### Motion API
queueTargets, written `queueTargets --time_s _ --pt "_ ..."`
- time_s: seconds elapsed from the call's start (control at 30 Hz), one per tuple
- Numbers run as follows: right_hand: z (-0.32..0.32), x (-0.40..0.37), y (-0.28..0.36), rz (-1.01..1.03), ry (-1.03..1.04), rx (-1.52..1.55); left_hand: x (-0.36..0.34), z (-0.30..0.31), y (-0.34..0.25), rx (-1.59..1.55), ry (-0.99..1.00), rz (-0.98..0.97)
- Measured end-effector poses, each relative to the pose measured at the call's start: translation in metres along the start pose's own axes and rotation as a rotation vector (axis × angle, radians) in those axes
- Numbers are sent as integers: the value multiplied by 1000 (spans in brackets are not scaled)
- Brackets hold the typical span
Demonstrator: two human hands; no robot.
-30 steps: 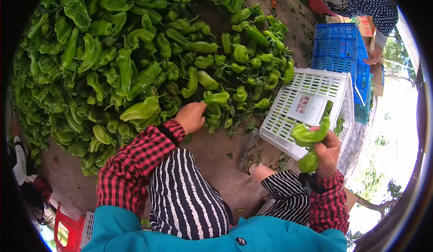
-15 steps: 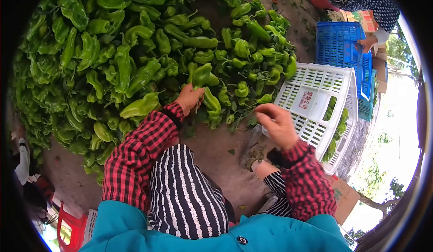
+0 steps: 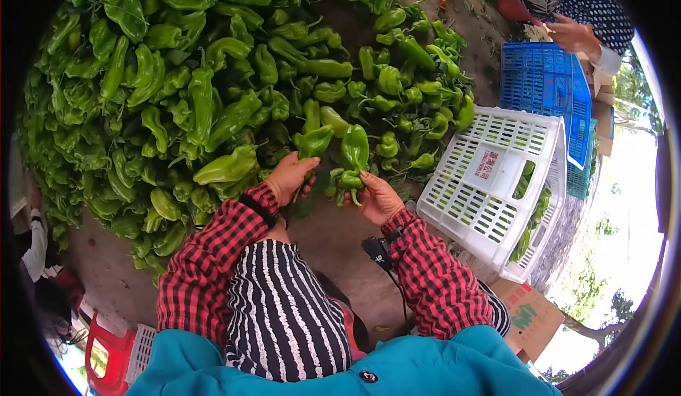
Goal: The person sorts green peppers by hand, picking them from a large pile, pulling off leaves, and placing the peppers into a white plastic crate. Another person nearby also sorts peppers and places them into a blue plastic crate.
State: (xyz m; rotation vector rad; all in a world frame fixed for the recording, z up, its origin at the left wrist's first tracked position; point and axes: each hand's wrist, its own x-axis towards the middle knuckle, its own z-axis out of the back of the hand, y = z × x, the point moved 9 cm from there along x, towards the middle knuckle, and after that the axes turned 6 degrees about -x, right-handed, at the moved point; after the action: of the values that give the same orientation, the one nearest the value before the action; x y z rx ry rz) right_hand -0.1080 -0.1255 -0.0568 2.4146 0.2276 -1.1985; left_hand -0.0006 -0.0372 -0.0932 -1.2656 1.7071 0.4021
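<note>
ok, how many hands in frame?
3. Left hand and right hand at the edge of the pepper pile, each gripping peppers; co-worker's hand top right, by the blue crate. More may be hidden.

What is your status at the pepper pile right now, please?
Left hand gripping green pepper. Right hand gripping second pepper. White crate to the right, apart from both hands.
</note>
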Motion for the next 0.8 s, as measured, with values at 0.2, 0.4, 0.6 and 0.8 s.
queueTargets --time_s 0.2,0.4,0.6,0.8 --pt "-33 -42 13 150 17 119 -13 -66 6 809 412 -457" --pt "-26 -131 78 479 -242 -171 -36 -98 -2 948 648 -540" --pt "-9 -334 208 1067 -832 -811 -9 -32 -68 1278 -427 -990" --pt "18 -400 268 797 -1536 -1854 43 -27 -55 1677 -521 -726"
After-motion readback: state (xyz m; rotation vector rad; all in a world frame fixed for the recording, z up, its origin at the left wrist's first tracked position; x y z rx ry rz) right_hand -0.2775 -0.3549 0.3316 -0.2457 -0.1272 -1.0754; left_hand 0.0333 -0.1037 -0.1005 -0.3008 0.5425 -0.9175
